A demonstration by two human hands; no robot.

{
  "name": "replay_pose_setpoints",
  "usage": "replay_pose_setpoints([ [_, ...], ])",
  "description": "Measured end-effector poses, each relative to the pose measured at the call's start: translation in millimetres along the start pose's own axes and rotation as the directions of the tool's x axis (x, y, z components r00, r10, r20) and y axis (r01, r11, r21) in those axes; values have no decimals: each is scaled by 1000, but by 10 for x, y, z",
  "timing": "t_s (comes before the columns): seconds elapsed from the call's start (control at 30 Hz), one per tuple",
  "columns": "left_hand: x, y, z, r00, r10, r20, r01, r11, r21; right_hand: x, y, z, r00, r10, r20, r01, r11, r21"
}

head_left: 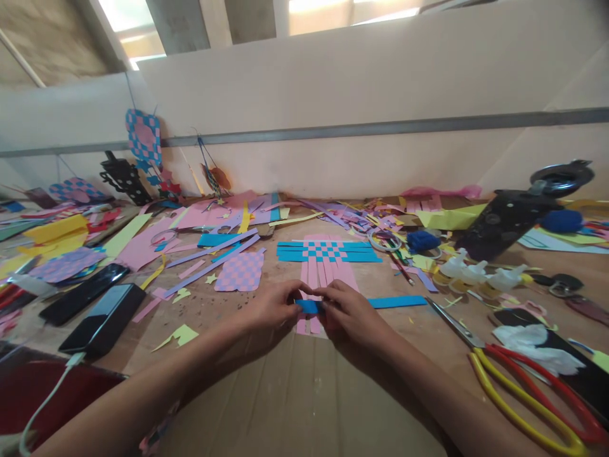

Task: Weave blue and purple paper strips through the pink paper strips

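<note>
Both hands meet over a long blue paper strip [398, 303], which lies crosswise over the lower ends of several pink paper strips [328, 274]. My left hand [275, 306] pinches the strip near its left end. Close beside it, my right hand [343, 309] grips the same strip with thumb and fingers, and the rest of the strip sticks out to the right. Just beyond the hands, blue strips [364, 251] are woven through the pink ones into a small checkered patch [325, 250]. My fingers hide part of the pink strips.
Scissors [476, 346] with red and yellow handles lie at right, near small glue bottles [473, 271] and a dark tumbler [504, 219]. A pink-and-purple woven piece [240, 270] lies left of centre. Phones [85, 292] lie at left, one with a cable. Paper scraps [228, 212] cover the back.
</note>
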State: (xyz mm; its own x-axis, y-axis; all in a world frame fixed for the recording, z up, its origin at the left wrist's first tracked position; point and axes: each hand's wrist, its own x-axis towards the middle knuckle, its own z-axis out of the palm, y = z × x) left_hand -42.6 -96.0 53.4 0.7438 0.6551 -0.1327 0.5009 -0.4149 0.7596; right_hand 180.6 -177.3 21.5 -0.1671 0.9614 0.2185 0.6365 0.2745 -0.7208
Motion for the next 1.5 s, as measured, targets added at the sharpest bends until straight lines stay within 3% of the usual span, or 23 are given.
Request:
replay_pose_setpoints([
  [0.27, 20, -1, -15, 999, 12, -34, -11, 1000, 21, 21, 9, 69, 994, 103, -36, -101, 993, 54],
  [0.37, -38, 29, -63, 997, 62, 35, -67, 979, 191, 26, 26, 72, 992, 119, -45, -115, 990, 84],
  [0.53, -75, 41, -121, 947, 269, 175, -320, 760, 566, 28, 56, 86, 995, 93, -29, -91, 993, 69],
  [0.67, -24, 7, -107, 894, 368, 256, -439, 604, 665, 26, 87, 97, 996, 68, -54, -64, 996, 68],
  [0.83, -77, 52, -69, 849, 459, 261, -491, 507, 708, 35, 123, 118, 995, 63, -73, -60, 997, 44],
  [1.17, -184, -19, 152, 860, 476, 186, -435, 490, 756, 32, 135, 129, 996, 45, -77, -42, 998, 42],
  [1.4, -139, 58, 0, 891, 368, 265, -434, 520, 736, 44, 154, 137, 996, 39, -80, -38, 999, 12],
  [1.5, -121, 115, -77, 895, 336, 295, -444, 598, 667, 39, 138, 128, 996, 49, -75, -47, 999, 18],
])
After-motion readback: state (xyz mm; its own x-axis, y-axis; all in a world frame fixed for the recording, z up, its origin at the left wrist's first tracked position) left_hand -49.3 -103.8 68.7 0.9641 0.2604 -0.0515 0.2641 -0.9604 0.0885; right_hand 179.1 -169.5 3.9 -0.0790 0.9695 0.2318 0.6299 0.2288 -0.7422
